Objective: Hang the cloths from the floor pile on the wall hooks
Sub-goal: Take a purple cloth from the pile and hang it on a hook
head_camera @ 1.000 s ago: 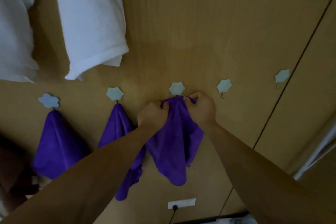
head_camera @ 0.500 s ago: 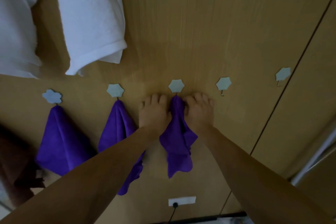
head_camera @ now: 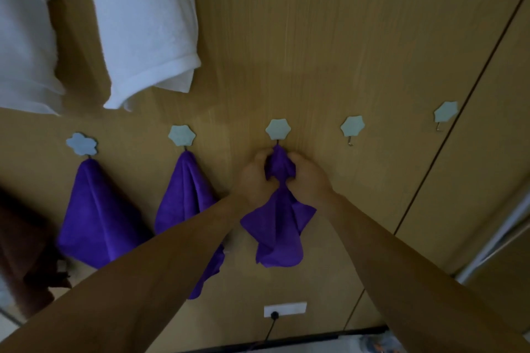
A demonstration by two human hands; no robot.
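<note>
Several pale flower-shaped hooks run in a row across the wooden wall. A purple cloth (head_camera: 275, 229) hangs from the third hook (head_camera: 278, 129). My left hand (head_camera: 253, 180) and my right hand (head_camera: 308, 179) grip its gathered top just below the hook, one on each side. Two more purple cloths hang to the left, one (head_camera: 94, 218) on the first hook (head_camera: 81, 143) and one (head_camera: 183, 195) on the second hook (head_camera: 181, 135). The fourth hook (head_camera: 352, 127) and fifth hook (head_camera: 445, 112) are bare. The floor pile is out of view.
Two white towels (head_camera: 143, 26) hang higher up at the left. A dark brown cloth (head_camera: 23, 252) sits at the far left edge. A white wall socket (head_camera: 285, 309) with a black cable is low on the wall. A dark door seam (head_camera: 447, 117) runs diagonally at right.
The cloth went from bunched at the hook to hanging from it. My hands flattened against the wall beside it, then curled round its top again.
</note>
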